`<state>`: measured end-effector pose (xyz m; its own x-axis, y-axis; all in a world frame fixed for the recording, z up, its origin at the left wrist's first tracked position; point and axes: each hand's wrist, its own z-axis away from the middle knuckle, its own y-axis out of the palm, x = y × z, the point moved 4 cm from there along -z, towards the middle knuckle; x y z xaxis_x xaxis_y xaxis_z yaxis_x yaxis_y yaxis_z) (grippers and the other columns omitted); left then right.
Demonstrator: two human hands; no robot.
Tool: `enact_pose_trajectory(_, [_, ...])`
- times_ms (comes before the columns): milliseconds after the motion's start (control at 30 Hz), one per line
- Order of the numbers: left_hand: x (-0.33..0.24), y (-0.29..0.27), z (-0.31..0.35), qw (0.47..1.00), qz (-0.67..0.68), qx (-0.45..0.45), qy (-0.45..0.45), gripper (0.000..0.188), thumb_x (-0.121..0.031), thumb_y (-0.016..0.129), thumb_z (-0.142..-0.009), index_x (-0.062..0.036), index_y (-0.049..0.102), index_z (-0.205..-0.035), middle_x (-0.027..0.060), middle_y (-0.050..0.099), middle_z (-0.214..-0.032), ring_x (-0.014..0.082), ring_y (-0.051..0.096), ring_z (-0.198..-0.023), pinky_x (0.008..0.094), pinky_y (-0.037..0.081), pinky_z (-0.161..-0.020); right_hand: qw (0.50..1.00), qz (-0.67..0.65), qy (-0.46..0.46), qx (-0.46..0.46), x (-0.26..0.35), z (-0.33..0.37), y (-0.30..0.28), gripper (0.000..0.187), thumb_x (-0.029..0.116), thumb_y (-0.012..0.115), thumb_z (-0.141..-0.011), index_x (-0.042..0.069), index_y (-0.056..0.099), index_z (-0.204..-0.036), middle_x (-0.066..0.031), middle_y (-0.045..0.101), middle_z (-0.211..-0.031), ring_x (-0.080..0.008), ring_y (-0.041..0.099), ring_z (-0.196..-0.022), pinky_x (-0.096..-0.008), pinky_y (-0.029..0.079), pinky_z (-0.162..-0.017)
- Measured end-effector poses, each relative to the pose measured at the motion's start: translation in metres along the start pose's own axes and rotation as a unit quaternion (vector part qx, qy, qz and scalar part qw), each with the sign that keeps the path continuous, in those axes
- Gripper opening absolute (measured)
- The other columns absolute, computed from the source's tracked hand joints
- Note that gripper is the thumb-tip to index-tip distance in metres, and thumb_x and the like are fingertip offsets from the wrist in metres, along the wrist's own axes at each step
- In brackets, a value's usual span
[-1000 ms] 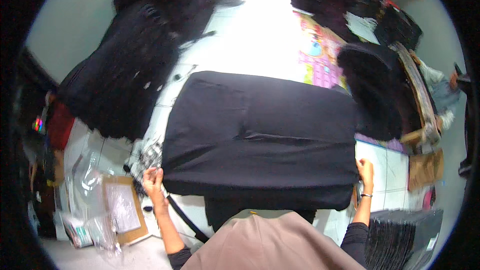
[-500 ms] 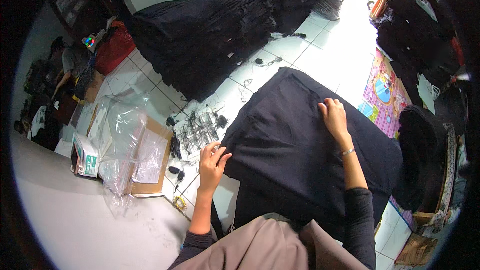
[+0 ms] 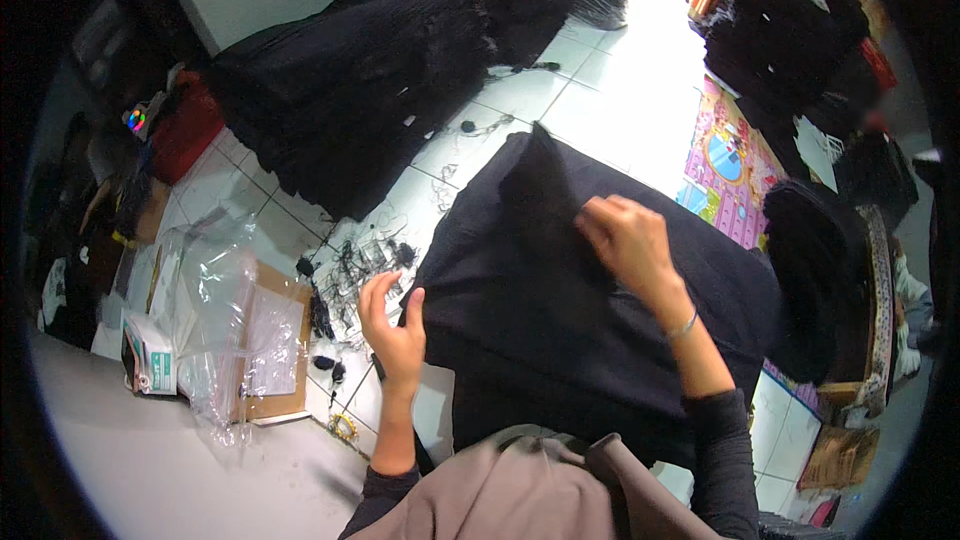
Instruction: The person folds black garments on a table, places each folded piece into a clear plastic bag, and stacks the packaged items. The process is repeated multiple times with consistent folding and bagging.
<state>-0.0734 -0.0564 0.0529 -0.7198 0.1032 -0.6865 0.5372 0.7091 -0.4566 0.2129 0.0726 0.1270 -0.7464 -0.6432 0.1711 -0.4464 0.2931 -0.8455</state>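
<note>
Black cloth [image 3: 540, 340], raised flap [image 3: 538, 175] in right fingers [image 3: 601, 216]

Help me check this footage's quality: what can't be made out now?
All in the head view:
Right hand: fingertip contact blurred by motion against the black cloth.
Tile floor under the cloth: hidden by it.
Left fabric pile: partly cut off by upper edge.
White sheet: any print too small, behind clear plastic.
</note>
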Motion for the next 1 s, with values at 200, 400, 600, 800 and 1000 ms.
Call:
enact_pose_trajectory(200, [-0.092, 0.050, 0.036, 0.934, 0.106, 0.185, 0.288, 0.018, -0.015, 0.062, -0.091, -0.0063, 0.066, -0.106, 0.0135, 0.061, -0.124, 0.0303, 0.056, -0.118, 0.0453, 0.042, -0.101, 0.988, -0.029, -0.046, 0.143, 0.081, 0.063, 0.030, 0.033, 0.030, 0.057, -0.093, 0.005, 0.061, -0.114, -0.0168, 0.057, -0.126, -0.0343, 0.049, -0.124, -0.0473, 0.035, -0.107])
enact_pose_trajectory(400, [-0.026, 0.100, -0.011, 0.909, -0.199, 0.323, 0.170, 0.049, -0.022, 0.042, -0.099, -0.0036, 0.039, -0.145, 0.0136, 0.036, -0.153, 0.0298, 0.032, -0.141, 0.0476, 0.022, -0.116, 0.977, 0.044, 0.163, 0.129, 0.016, 0.172, 0.022, 0.073, 0.052, 0.052, -0.090, 0.012, 0.034, -0.149, -0.0097, 0.028, -0.157, -0.0254, 0.017, -0.148, -0.0503, 0.005, -0.119])
enact_pose_trajectory(600, [0.045, 0.037, -0.005, 0.998, -0.049, 0.039, 0.002, 0.021, -0.016, 0.076, -0.083, -0.0010, 0.065, -0.091, 0.0109, 0.061, -0.088, 0.0235, 0.058, -0.081, 0.0340, 0.048, -0.073, 0.817, 0.203, 0.540, 0.004, -0.121, 0.340, -0.080, 0.059, 0.039, 0.035, -0.103, -0.003, 0.036, -0.144, -0.0225, 0.034, -0.151, -0.0397, 0.028, -0.142, -0.0549, 0.021, -0.114])
enact_pose_trajectory(800, [0.090, 0.022, -0.008, 0.981, 0.029, 0.150, -0.123, 0.034, -0.024, 0.081, -0.081, -0.0054, 0.054, -0.072, -0.0051, 0.043, -0.066, 0.0072, 0.038, -0.061, 0.0246, 0.033, -0.055, 0.778, -0.322, 0.514, -0.161, -0.201, 0.420, -0.110, 0.023, 0.025, 0.068, -0.092, 0.003, 0.071, -0.094, 0.0026, 0.067, -0.093, -0.0058, 0.058, -0.086, -0.0222, 0.044, -0.081])
enact_pose_trajectory(1000, [0.091, 0.017, -0.006, 0.971, 0.005, 0.179, -0.158, 0.039, -0.028, 0.079, -0.082, -0.0057, 0.050, -0.068, -0.0055, 0.039, -0.065, 0.0061, 0.033, -0.061, 0.0247, 0.028, -0.053, 0.550, -0.468, 0.603, -0.340, -0.132, 0.476, -0.069, 0.045, 0.043, 0.061, -0.094, 0.001, 0.063, -0.109, -0.0042, 0.064, -0.105, -0.0112, 0.057, -0.095, -0.0266, 0.044, -0.085])
